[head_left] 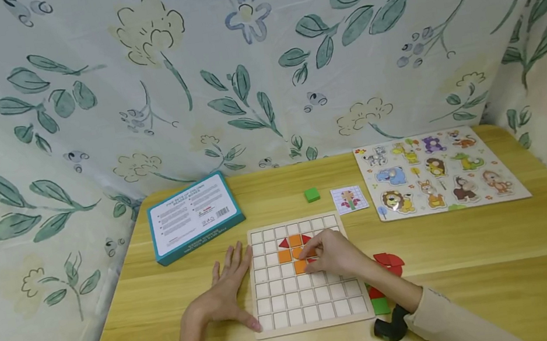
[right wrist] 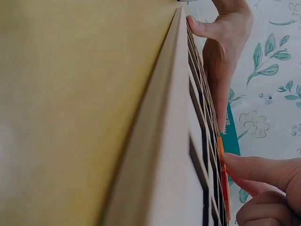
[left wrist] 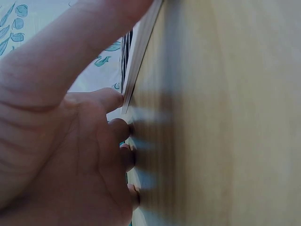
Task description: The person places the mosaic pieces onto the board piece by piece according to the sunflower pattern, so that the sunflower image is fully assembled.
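Note:
A wooden grid board lies flat in front of me. On its upper middle squares sit orange square tiles and red pieces. My right hand reaches over the board from the right, thumb and index finger pinching at an orange tile in the middle of the pattern. In the right wrist view, the thumb tip is right at the orange pieces. My left hand rests along the board's left edge, fingers extended and spread, thumb at the lower left corner.
Loose red pieces and a green square lie right of the board, partly behind my right forearm. Behind the board are a green block and a pattern card. A teal box stands left, an animal puzzle right.

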A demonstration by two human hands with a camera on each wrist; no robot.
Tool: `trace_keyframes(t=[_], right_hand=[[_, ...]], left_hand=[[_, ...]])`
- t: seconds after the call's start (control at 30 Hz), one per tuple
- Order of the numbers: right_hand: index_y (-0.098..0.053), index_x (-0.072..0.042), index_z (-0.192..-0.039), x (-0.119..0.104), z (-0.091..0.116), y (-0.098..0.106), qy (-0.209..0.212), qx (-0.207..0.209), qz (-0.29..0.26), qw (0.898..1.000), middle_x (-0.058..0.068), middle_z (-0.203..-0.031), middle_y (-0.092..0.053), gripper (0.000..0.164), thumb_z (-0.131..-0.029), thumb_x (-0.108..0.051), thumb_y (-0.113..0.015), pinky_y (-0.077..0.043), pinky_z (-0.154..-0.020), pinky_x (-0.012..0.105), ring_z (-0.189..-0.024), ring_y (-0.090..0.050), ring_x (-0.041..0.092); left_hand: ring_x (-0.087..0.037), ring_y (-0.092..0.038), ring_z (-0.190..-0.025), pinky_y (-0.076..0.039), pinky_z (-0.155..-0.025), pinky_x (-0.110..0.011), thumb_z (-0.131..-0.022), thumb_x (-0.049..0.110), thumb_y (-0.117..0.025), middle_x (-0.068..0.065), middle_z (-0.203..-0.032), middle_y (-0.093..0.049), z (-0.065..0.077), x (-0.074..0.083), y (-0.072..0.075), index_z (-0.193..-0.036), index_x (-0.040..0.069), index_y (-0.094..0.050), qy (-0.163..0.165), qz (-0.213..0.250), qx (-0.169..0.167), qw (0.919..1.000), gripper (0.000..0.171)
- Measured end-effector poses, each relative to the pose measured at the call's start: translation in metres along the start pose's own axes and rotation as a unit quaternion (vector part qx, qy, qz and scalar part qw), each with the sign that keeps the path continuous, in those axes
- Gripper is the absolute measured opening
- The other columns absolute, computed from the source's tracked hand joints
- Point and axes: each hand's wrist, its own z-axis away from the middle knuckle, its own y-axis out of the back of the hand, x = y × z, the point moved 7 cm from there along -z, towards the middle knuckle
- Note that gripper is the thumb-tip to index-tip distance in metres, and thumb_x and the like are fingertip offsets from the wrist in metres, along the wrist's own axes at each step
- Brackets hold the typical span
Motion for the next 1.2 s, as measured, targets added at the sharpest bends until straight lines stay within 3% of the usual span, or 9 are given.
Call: trace_keyframes(t=[0.13, 0.3, 0.43, 0.53, 0.7, 0.83, 1.2], right_hand=[[-0.084, -0.015, -0.088, 0.002, -0.001, -0.001, -0.006, -0.005, -0.012, 1.000, 0.002, -0.098, -0.072, 0.015, -0.077, -0.007, -0.090, -0.022, -0.058, 0.022, -0.073, -0.035, 0.013], [-0.085, -0.015, -0.092, 0.001, 0.000, -0.001, 0.008, -0.025, -0.030, 0.999, 0.001, -0.095, -0.072, 0.015, -0.079, -0.010, -0.089, -0.021, -0.055, 0.022, -0.070, -0.033, 0.013], [-0.084, -0.015, -0.100, 0.002, 0.005, 0.011, 0.022, -0.042, -0.039, 0.998, -0.005, -0.065, -0.049, 0.015, -0.085, -0.015, -0.085, -0.019, -0.052, 0.022, -0.061, -0.030, 0.014], [-0.083, -0.014, -0.106, 0.005, 0.012, 0.032, 0.026, -0.039, -0.030, 0.998, -0.004, -0.058, -0.028, 0.017, -0.090, -0.019, -0.081, -0.020, -0.050, 0.022, -0.054, -0.027, 0.014], [-0.081, -0.012, -0.112, 0.021, 0.029, 0.070, 0.006, -0.014, -0.013, 1.000, -0.003, -0.058, -0.032, 0.024, -0.092, -0.025, -0.079, -0.024, -0.048, 0.022, -0.052, -0.031, 0.013], [-0.080, -0.010, -0.112, 0.038, 0.042, 0.089, 0.004, -0.010, -0.004, 1.000, -0.004, -0.058, -0.033, 0.025, -0.092, -0.025, -0.078, -0.027, -0.049, 0.023, -0.053, -0.032, 0.011], [-0.081, -0.007, -0.108, 0.074, 0.062, 0.100, -0.039, -0.066, -0.002, 0.997, -0.005, -0.062, -0.038, 0.024, -0.085, -0.013, -0.084, -0.022, -0.050, 0.020, -0.056, -0.029, 0.007]], left_hand=[[-0.041, 0.022, -0.159, 0.013, -0.125, -0.068, -0.056, 0.045, -0.100, -0.019, -0.172, 0.021, 0.000, 0.000, 0.000, -0.167, 0.012, 0.005, -0.002, 0.000, 0.002, 1.0000, 0.156], [-0.042, 0.022, -0.159, 0.013, -0.125, -0.068, -0.055, 0.046, -0.100, -0.020, -0.171, 0.021, 0.001, 0.001, 0.000, -0.166, 0.010, 0.005, -0.006, -0.006, 0.003, 1.0000, 0.157], [-0.042, 0.022, -0.158, 0.013, -0.125, -0.069, -0.056, 0.047, -0.100, -0.021, -0.171, 0.022, 0.000, 0.003, 0.000, -0.166, 0.009, 0.006, -0.009, -0.008, 0.000, 0.9999, 0.157], [-0.042, 0.022, -0.158, 0.013, -0.125, -0.069, -0.056, 0.047, -0.099, -0.020, -0.171, 0.022, 0.000, 0.003, 0.000, -0.166, 0.009, 0.006, -0.010, -0.007, -0.001, 0.9999, 0.157], [-0.043, 0.022, -0.158, 0.013, -0.125, -0.070, -0.056, 0.046, -0.100, -0.020, -0.171, 0.022, 0.000, 0.003, 0.001, -0.166, 0.008, 0.005, -0.009, -0.007, 0.001, 0.9999, 0.157], [-0.042, 0.023, -0.158, 0.013, -0.124, -0.070, -0.057, 0.046, -0.100, -0.020, -0.171, 0.022, 0.001, 0.002, 0.000, -0.166, 0.008, 0.006, -0.008, -0.005, -0.003, 0.9999, 0.157], [-0.042, 0.024, -0.158, 0.015, -0.124, -0.069, -0.056, 0.045, -0.100, -0.021, -0.171, 0.023, 0.001, 0.002, 0.000, -0.166, 0.009, 0.006, -0.011, 0.003, -0.002, 0.9999, 0.157]])
